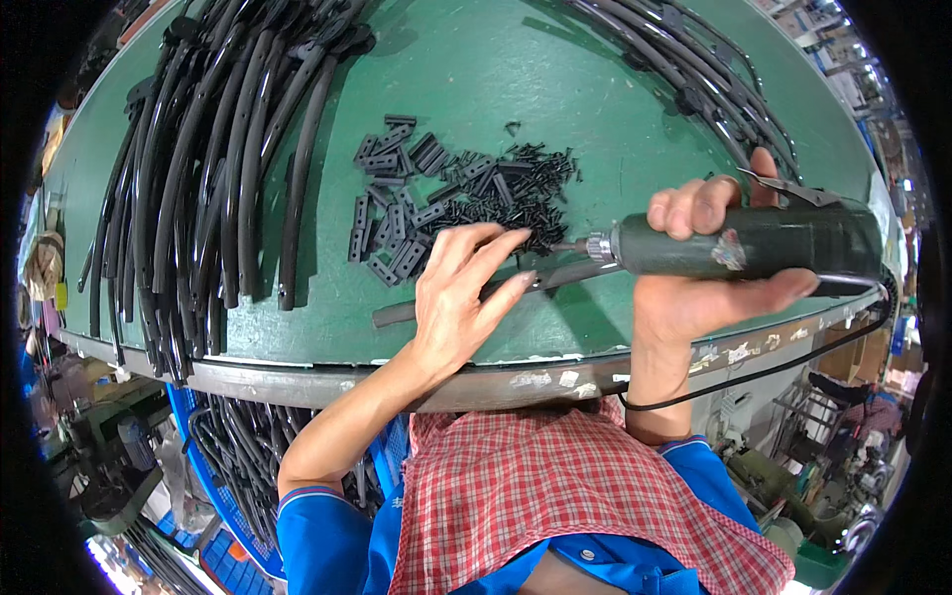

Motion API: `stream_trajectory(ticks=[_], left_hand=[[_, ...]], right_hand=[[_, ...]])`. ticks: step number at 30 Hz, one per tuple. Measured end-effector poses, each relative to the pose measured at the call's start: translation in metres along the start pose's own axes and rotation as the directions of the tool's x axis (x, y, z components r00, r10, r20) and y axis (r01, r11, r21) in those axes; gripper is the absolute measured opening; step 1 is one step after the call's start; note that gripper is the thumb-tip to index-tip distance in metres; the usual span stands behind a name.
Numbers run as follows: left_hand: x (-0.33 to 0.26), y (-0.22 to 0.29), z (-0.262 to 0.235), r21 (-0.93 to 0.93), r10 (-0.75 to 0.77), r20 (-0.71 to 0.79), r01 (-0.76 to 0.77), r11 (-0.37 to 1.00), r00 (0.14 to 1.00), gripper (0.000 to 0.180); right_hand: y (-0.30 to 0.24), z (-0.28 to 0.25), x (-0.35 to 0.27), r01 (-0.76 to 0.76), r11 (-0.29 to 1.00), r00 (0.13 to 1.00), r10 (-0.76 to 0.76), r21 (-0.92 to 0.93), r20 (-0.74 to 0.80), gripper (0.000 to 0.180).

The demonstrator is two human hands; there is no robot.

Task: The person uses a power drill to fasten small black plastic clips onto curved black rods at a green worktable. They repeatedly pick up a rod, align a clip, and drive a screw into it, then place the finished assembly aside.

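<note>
My right hand [679, 299] grips a dark green electric screwdriver [684, 244], held level with its bit pointing left. The bit's tip is over the near edge of a heap of small black screws [526, 188]. My left hand [451, 297] has its thumb and index finger apart, with the fingertips just left of the bit and at the screws; nothing shows between them. Under this hand a dark curved tube [580, 275] lies along the near side of the table, partly hidden by the fingers. Flat black slotted pieces [399, 213] lie scattered left of the screws.
A thick bundle of black curved tubes [248, 149] covers the left of the green table [456, 79]. More tubes [684, 59] lie at the far right. The screwdriver's black cord [793, 362] loops past the table's edge. A blue basket [213, 476] with black tubes stands below on the left.
</note>
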State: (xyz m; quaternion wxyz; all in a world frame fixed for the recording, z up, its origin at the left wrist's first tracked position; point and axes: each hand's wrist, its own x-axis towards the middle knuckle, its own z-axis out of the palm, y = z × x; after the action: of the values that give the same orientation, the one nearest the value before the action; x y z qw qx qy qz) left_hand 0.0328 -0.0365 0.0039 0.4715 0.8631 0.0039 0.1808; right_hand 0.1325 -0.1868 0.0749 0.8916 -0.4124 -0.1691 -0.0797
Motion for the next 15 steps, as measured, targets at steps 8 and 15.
stream_trajectory(ticks=[8, 15], left_hand=[[-0.005, -0.018, 0.004, -0.042, 0.116, 0.028, -0.115, 0.993, 0.993, 0.029], [-0.007, -0.015, 0.009, 0.031, 0.196, -0.026, -0.195, 0.980, 0.980, 0.020]], right_hand=[[0.000, 0.005, -0.014, -0.101, 0.989, 0.994, 0.096, 0.104, 0.052, 0.097], [0.004, -0.002, -0.017, -0.148, 0.979, 0.989, 0.149, 0.141, 0.004, 0.094]])
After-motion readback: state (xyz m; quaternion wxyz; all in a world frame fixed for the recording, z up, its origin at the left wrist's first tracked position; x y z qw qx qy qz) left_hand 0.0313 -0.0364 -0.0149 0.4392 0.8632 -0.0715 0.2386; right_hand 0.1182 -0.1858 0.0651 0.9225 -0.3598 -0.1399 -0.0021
